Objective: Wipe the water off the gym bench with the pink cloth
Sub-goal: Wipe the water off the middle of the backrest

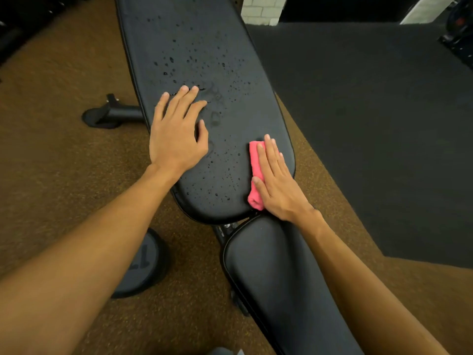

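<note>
A black padded gym bench [194,34] runs from the top centre down to the middle of the view, its back pad speckled with water drops [194,62]. My left hand [176,131] rests flat on the pad's left side with straight, spread fingers. A folded pink cloth [254,162] lies near the pad's lower right edge. My right hand [275,180] presses on the cloth with straight fingers, covering most of it. The separate seat pad [268,272] lies below, under my right forearm, and looks dry.
A round black weight [146,265] sits on the brown speckled floor under my left forearm. The bench's foot bar [110,115] sticks out to the left. A dark rubber mat [371,124] covers the floor on the right. A white brick column [261,8] stands at the top.
</note>
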### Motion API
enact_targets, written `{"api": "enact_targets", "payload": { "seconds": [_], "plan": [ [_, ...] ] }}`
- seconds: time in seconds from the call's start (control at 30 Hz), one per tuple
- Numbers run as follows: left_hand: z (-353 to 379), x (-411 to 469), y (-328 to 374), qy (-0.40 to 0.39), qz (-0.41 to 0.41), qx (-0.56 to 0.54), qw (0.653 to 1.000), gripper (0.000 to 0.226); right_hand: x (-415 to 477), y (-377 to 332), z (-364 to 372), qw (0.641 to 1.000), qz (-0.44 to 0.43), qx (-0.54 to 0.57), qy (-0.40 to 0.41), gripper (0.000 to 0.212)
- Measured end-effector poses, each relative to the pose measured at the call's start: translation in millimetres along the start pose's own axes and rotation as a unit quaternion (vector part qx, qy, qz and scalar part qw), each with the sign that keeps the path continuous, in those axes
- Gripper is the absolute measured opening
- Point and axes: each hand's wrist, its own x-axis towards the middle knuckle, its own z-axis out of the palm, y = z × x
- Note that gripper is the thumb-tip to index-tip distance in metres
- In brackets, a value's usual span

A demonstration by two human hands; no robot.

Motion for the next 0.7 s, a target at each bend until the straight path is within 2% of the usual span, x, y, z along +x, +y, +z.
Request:
{"api": "enact_targets", "payload": {
  "seconds": [0.13, 0.3, 0.43, 0.5, 0.6, 0.7],
  "plan": [
    [4, -1, 3, 0.013, -0.01, 0.01, 1.0, 0.043, 6, 1, 9, 0.998, 0.043, 0.03, 0.025, 0.076],
    [4, 0, 3, 0.018, -0.008, 0.015, 1.0, 0.042, 19, -40, 23, 0.989, 0.123, 0.065, 0.051, 0.084],
    [4, -1, 1, 0.009, -0.007, 0.009, 1.0, 0.043, 8, -37, 25, 0.998, 0.036, -0.021, 0.036, 0.082],
    [3, -1, 1, 0.006, -0.006, 0.004, 1.0, 0.044, 4, -18, 19, 0.999, 0.025, -0.028, 0.028, 0.08],
    [2, -1, -1, 0.003, -0.006, -0.004, 1.0, 0.044, 5, 0, 12, 0.995, 0.093, 0.001, 0.033, 0.08],
    [1, 0, -1, 0.004, -0.008, -0.01, 1.0, 0.044, 12, -25, 17, 0.987, 0.146, 0.056, 0.05, 0.076]
  ]
}}
